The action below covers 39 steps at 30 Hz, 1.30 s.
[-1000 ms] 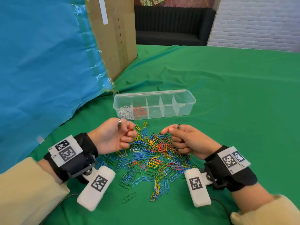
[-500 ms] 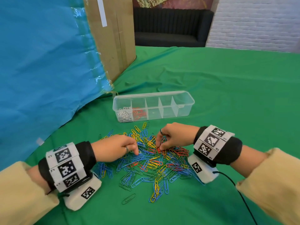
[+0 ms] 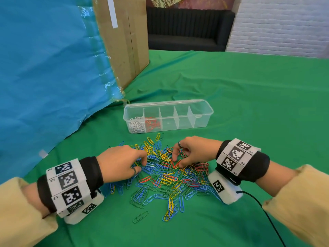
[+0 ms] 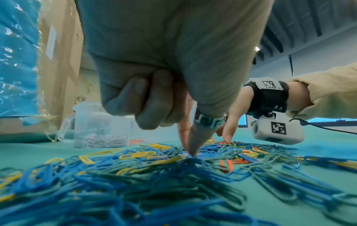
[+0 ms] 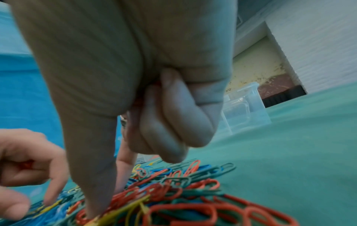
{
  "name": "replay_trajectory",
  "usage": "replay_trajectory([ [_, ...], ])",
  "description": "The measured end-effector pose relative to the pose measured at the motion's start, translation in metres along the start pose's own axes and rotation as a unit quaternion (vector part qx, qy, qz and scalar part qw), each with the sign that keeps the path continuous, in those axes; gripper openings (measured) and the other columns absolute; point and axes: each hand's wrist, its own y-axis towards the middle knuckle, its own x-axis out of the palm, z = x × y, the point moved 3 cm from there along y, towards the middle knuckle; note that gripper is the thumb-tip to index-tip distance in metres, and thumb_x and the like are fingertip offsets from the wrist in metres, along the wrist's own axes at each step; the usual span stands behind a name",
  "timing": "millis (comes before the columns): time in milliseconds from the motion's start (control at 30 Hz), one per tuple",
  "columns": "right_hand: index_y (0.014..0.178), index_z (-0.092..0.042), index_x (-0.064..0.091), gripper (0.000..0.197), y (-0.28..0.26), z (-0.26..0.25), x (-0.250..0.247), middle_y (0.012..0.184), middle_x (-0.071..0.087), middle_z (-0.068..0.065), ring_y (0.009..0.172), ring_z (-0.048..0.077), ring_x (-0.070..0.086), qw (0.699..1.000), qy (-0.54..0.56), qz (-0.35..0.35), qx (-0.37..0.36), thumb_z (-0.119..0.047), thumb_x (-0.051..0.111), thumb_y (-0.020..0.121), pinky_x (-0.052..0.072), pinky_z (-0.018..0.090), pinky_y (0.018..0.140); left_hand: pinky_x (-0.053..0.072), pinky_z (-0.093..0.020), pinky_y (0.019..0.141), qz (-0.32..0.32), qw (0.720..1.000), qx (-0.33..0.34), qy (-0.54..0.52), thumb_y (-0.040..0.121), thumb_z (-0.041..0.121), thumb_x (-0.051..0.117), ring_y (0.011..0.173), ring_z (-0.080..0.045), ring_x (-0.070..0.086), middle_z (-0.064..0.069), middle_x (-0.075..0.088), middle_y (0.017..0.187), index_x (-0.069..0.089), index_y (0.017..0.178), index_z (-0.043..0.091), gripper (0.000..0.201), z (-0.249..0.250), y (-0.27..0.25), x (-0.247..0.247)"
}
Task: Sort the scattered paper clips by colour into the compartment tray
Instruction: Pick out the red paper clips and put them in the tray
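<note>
A pile of paper clips (image 3: 169, 175) in blue, green, yellow and red lies on the green cloth. Behind it stands the clear compartment tray (image 3: 169, 102), with white clips (image 3: 137, 124) in its leftmost compartment and red clips (image 3: 153, 123) in the one beside it. My left hand (image 3: 140, 164) is on the pile's left side, one ringed finger tip down on the clips (image 4: 193, 154), the other fingers curled; the right wrist view shows red inside that curl. My right hand (image 3: 176, 162) pinches a red clip (image 3: 177, 164) with thumb and index finger, and red shows under its curled fingers (image 5: 154, 83).
A tall cardboard box (image 3: 124, 41) and a blue plastic sheet (image 3: 44, 68) rise at the left, close behind the tray. One green clip (image 3: 140, 216) lies alone in front of the pile. A black cable (image 3: 263, 207) runs from my right wrist. Green cloth (image 3: 249, 104) stretches to the right.
Both hands were raised beside the pile a second ago. They have turned over and come down onto it, fingertips now among the clips. The tray has not moved.
</note>
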Motion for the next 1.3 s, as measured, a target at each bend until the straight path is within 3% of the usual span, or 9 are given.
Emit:
replay_trajectory([
  [133,0.1,-0.019,0.066,0.025,0.004,0.001,0.002,0.055,0.04,-0.007,0.048,0.004,0.037,1.0,-0.018,0.001,0.016,-0.031,0.072,0.079,0.027,0.016,0.046,0.026,-0.014,0.048,0.004,0.999,0.009,-0.041,0.086,0.037,0.058,0.048,0.004,0.042,0.007,0.04,0.052,0.06,0.094,0.031,0.01,0.0,-0.001,-0.001],
  [333,0.096,-0.015,0.067,0.021,0.006,0.002,0.004,0.052,0.04,-0.006,0.043,0.003,0.039,1.0,0.007,-0.016,0.013,-0.029,0.071,0.081,0.027,0.015,0.044,0.029,-0.025,0.058,-0.03,1.0,-0.008,0.006,0.08,0.053,0.061,0.051,0.002,0.036,0.01,0.039,0.056,0.062,0.096,0.033,0.025,0.008,-0.001,0.005],
  [633,0.08,-0.02,0.055,0.012,-0.009,0.01,0.003,0.048,0.027,-0.009,0.039,0.006,0.021,0.945,0.327,0.016,0.005,-0.02,0.066,0.086,0.02,0.015,0.036,0.03,-0.016,0.049,-0.077,0.977,-0.017,-0.196,0.085,0.026,0.053,0.049,-0.001,0.039,0.009,0.043,0.056,0.054,0.074,0.021,0.013,0.012,0.006,0.002],
  [700,0.08,-0.019,0.048,0.015,-0.011,0.012,0.008,0.05,0.027,-0.009,0.038,0.004,0.02,0.895,0.446,0.013,0.019,-0.014,0.056,0.092,0.017,0.013,0.034,0.028,-0.016,0.044,-0.072,0.914,-0.075,-0.393,0.088,0.019,0.046,0.041,-0.001,0.035,0.006,0.037,0.057,0.042,0.064,0.02,0.024,0.007,0.01,-0.004],
  [867,0.07,-0.019,0.034,0.016,-0.016,0.009,0.011,0.057,0.027,-0.006,0.046,0.006,0.015,0.679,0.731,-0.067,0.006,-0.018,0.039,0.085,0.013,0.013,0.035,0.015,-0.014,0.038,-0.144,0.577,-0.016,-0.804,0.062,0.015,0.051,0.043,-0.01,0.012,0.0,0.02,0.055,0.036,0.059,0.015,0.015,0.004,0.016,-0.018],
  [1000,0.068,-0.017,0.038,0.024,-0.014,0.01,0.014,0.056,0.028,-0.005,0.042,0.004,0.018,0.654,0.752,-0.075,0.022,-0.029,0.041,0.089,0.013,0.012,0.034,0.022,-0.014,0.033,-0.183,0.483,0.018,-0.856,0.064,0.016,0.062,0.037,-0.009,0.022,0.0,0.034,0.052,0.05,0.065,0.01,0.013,0.014,0.024,-0.018],
  [1067,0.071,-0.016,0.041,0.028,-0.01,0.013,0.015,0.055,0.029,-0.005,0.038,0.002,0.021,0.714,0.697,-0.05,0.051,-0.028,0.038,0.097,0.013,0.011,0.033,0.018,-0.012,0.032,-0.174,0.515,-0.042,-0.838,0.071,0.013,0.057,0.033,-0.005,0.025,0.002,0.033,0.049,0.057,0.073,0.01,0.004,0.02,0.03,-0.013],
  [1200,0.086,-0.014,0.051,0.025,-0.006,0.014,0.008,0.062,0.038,-0.002,0.034,0.001,0.027,0.886,0.458,-0.001,0.074,-0.009,0.032,0.101,0.022,0.012,0.032,0.018,-0.015,0.038,-0.078,0.838,-0.066,-0.536,0.096,0.009,0.038,0.039,-0.007,0.022,0.007,0.028,0.049,0.066,0.089,0.018,0.03,0.024,0.041,-0.011],
  [1300,0.094,-0.013,0.06,0.028,0.0,0.007,0.0,0.06,0.039,-0.001,0.038,0.004,0.031,0.976,0.209,-0.002,0.054,-0.006,0.033,0.098,0.029,0.014,0.037,0.026,-0.015,0.045,-0.046,0.953,0.017,-0.298,0.089,0.019,0.058,0.043,-0.003,0.034,0.011,0.041,0.045,0.069,0.09,0.024,0.012,0.032,0.044,-0.016],
])
